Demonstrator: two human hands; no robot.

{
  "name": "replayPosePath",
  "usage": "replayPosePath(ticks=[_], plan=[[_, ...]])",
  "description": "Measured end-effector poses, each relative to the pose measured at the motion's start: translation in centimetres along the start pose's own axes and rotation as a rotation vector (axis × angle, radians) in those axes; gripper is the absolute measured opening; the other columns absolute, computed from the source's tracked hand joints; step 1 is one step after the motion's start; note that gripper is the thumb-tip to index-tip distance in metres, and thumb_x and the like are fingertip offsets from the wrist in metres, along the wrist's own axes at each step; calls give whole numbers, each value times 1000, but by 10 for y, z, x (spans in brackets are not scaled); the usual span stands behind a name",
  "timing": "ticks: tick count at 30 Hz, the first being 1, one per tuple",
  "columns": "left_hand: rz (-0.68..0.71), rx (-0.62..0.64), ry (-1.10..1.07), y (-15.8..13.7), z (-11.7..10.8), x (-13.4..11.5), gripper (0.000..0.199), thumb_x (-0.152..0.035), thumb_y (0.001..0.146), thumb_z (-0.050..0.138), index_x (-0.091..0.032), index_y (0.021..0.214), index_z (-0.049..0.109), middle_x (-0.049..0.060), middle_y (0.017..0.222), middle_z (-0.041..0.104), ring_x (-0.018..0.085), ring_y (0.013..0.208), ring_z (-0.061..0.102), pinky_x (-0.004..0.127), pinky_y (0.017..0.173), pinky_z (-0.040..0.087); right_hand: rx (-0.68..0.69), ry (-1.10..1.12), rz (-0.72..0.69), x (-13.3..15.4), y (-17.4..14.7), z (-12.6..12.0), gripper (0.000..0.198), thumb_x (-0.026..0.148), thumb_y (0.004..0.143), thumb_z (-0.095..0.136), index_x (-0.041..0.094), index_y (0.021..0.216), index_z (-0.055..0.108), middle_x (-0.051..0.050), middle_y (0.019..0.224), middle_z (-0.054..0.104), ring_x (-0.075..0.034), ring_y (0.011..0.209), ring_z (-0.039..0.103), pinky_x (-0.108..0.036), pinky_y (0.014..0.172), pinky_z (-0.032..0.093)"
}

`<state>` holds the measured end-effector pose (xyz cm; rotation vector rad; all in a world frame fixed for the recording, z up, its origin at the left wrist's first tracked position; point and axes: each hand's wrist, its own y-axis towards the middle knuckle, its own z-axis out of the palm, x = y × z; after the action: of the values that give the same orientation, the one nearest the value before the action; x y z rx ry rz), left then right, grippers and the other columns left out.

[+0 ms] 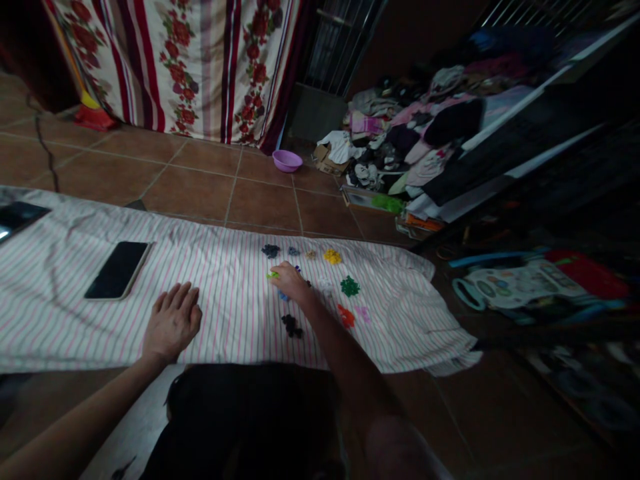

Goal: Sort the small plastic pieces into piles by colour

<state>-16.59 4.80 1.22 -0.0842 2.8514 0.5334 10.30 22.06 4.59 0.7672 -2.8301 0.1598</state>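
Observation:
My right hand [289, 279] reaches over the striped cloth [230, 313], its fingers bunched on small lime-green pieces [273, 275]. Blue pieces [283, 295] lie just below that hand, and part of what is under it is hidden. Spread flat on the cloth, my left hand [173, 320] holds nothing. Around the right hand are small piles sorted by colour: dark grey [271, 251], grey-blue [293, 251], tan [311, 255], yellow [332, 256], white [325, 287], green [350, 286], orange-red [345, 316], pink [362, 314] and black [291, 326].
A phone [119, 270] lies left of my left hand, and another dark device [20, 219] is at the far left. Beyond the cloth's edge, a purple basin [287, 161] sits on the tiled floor. Heaped clothes [395, 133] and a colourful plastic toy [515, 283] are to the right.

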Motion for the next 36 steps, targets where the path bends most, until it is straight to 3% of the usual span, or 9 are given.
replayPosePath(ticks=[2, 6, 9, 12, 16, 20, 28, 36], plan=[[-8, 1, -22, 0, 0, 1, 45, -31, 90, 40, -22, 129, 61, 14, 137, 64, 33, 137, 50, 55, 115, 35, -7, 40, -7, -3, -2, 0, 9, 15, 84, 70, 18, 91, 73, -4, 93, 65, -16, 93, 63, -23, 85, 48], [-11, -7, -56, 0, 0, 6, 44, -32, 91, 39, -22, 127, 62, 14, 136, 64, 33, 136, 50, 56, 114, 36, -30, 135, 6, -10, -7, 3, 37, 12, 80, 72, 18, 116, 71, -4, 108, 66, -12, 81, 63, -24, 84, 52], [-26, -26, -65, 5, 1, 1, 41, -34, 94, 37, -19, 121, 64, 17, 131, 65, 34, 130, 55, 56, 109, 41, -57, 220, 10, -17, -10, 9, 47, 11, 79, 71, 16, 126, 67, -8, 119, 64, -11, 79, 64, -25, 85, 55], [-76, -61, -144, 18, 7, -25, 40, -37, 94, 41, -15, 119, 64, 20, 124, 64, 35, 119, 60, 54, 99, 49, -132, 271, -10, -23, -14, 17, 43, 8, 81, 63, 17, 123, 68, -9, 120, 63, -14, 86, 65, -30, 90, 56], [-120, 24, -461, 45, 33, -77, 38, -32, 93, 46, -18, 126, 58, 15, 121, 60, 22, 89, 68, 41, 79, 59, -270, 246, -5, -26, -21, 27, 36, 4, 87, 46, 17, 111, 71, -10, 108, 66, -19, 104, 63, -35, 100, 52], [-79, 91, -578, 75, 66, -113, 41, -22, 90, 51, -16, 131, 52, 14, 117, 58, 21, 89, 68, 42, 88, 58, -314, 291, 16, -25, -31, 36, 40, 1, 85, 41, 18, 109, 68, -10, 107, 64, -20, 103, 63, -34, 97, 53], [37, 174, -579, 101, 97, -134, 46, -13, 82, 61, -18, 127, 53, 8, 112, 57, 21, 102, 65, 39, 94, 56, -419, 427, 5, -28, -33, 54, 48, -2, 80, 41, 18, 117, 63, -10, 107, 65, -21, 101, 62, -38, 94, 54], [106, 215, -571, 116, 105, -135, 31, -12, 82, 58, -20, 112, 61, 6, 104, 56, 19, 96, 64, 38, 94, 56, -326, 375, 83, -28, -20, 49, 41, -2, 82, 45, 18, 111, 67, -11, 102, 68, -22, 96, 62, -34, 89, 52]])
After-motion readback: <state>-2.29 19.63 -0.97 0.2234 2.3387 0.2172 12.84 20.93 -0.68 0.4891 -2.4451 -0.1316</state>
